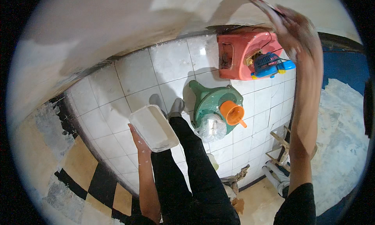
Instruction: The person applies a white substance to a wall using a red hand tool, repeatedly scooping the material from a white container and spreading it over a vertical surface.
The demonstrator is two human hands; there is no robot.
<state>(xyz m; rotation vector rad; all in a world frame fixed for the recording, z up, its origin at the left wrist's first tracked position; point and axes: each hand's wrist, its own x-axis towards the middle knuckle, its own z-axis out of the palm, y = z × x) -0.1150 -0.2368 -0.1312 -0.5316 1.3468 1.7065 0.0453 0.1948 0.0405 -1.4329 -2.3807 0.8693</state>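
My left hand (138,141) holds a white rectangular plastic tub (167,143) by its left side, in front of my legs. The tub is tilted, and its inside looks whitish; how much is in it I cannot tell. Pale specks dot the left hand and forearm. High at the upper right, my right hand (299,37) is raised to the pale wall (156,14), closed round what looks like a putty knife (265,7). Motion smears both hand and tool, and I cannot make out whether the blade touches the wall.
A green plastic stool (200,94) stands on the white floor tiles (134,78), bearing an orange mug (233,112) and a clear plastic bag (212,128). Behind it is a pink plastic chair (250,49) with a blue fan-like device (269,65). Pale patches mark the blue right wall (343,127).
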